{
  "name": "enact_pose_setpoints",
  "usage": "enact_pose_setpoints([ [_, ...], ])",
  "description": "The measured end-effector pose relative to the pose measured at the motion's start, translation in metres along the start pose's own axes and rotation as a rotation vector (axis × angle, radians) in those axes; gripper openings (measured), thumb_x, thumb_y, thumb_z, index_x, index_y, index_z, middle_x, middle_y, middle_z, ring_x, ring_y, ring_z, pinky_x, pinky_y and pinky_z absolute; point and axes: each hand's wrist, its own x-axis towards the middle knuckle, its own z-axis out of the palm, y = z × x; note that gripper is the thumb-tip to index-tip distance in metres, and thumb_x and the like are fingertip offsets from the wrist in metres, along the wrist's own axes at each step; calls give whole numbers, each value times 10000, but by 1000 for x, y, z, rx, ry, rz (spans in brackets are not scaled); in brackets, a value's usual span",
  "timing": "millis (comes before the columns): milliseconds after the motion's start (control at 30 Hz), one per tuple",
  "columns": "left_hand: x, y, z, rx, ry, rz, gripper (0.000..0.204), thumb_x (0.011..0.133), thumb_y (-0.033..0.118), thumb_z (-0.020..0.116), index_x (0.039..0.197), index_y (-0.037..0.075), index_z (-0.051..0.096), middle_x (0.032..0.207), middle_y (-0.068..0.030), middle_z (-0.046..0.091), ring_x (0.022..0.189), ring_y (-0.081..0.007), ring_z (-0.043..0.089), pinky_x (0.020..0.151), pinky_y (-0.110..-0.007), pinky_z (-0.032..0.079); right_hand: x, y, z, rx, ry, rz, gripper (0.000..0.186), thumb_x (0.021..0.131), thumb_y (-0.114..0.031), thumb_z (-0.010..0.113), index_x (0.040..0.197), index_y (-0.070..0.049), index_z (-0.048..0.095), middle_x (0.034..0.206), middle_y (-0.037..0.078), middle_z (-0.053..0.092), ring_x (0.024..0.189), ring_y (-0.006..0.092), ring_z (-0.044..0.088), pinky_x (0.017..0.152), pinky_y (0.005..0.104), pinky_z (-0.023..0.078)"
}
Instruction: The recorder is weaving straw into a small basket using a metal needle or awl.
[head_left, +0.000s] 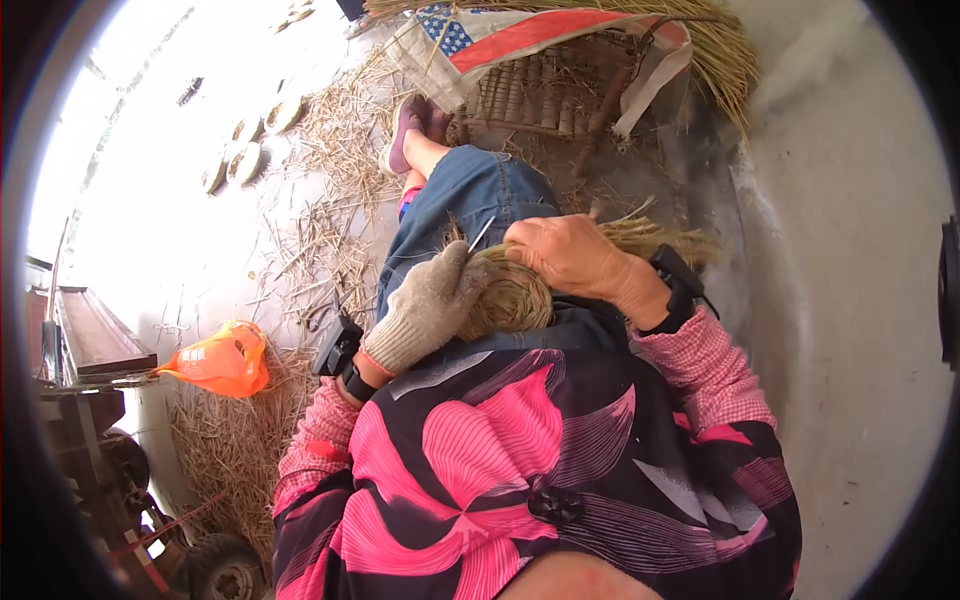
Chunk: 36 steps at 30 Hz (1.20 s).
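A round coil of woven straw (510,298) rests in my lap, over blue denim. My left hand (425,300), in a grey knitted glove, is closed on the coil's left side. Beside its fingertips a thin, shiny metal needle-like tool (482,234) sticks up at a slant; how it is held is hidden. My right hand (570,258), bare, is closed on the coil's upper right edge, fingers curled over the straw. From behind that hand a loose bundle of straw (665,240) runs out to the right.
Ahead stands a low wooden rack (540,95), partly draped with a striped, starred cloth (540,35), under long straw (715,55). Straw scraps (330,150) litter the floor. At left lie an orange plastic bag (222,360), several oval pieces (245,162) and a wheeled machine (110,490). A pale wall (850,250) rises at right.
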Motion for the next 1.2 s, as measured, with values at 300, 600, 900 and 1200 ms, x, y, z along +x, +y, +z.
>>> enact_pose_setpoints([
  [300,-10,-13,16,-89,61,-147,268,970,262,537,1152,68,562,973,-238,655,959,-431,623,777,-452,491,-17,-15,20,-103,134,165,289,983,-337,513,866,-76,553,716,142,615,684,359,634,590,454,499],
  [600,-15,-12,19,-177,211,-126,231,967,239,542,1099,52,574,900,-189,646,849,-358,638,755,-414,501,-14,-25,44,51,297,289,300,992,-296,518,846,-36,550,734,185,617,700,396,625,572,456,469],
  [900,-28,-111,-76,-983,856,-408,283,1000,396,512,938,134,598,988,-78,690,818,-144,642,611,-246,474,-18,18,11,-132,358,373,326,986,-322,511,802,-54,533,724,180,624,685,407,619,576,496,479],
  [1200,-30,-124,-55,26,341,-123,217,977,198,513,1102,76,641,814,-157,667,727,-224,643,670,-347,501,-12,13,18,-135,253,396,333,978,-330,513,791,-57,553,729,178,637,684,400,629,589,498,489],
])
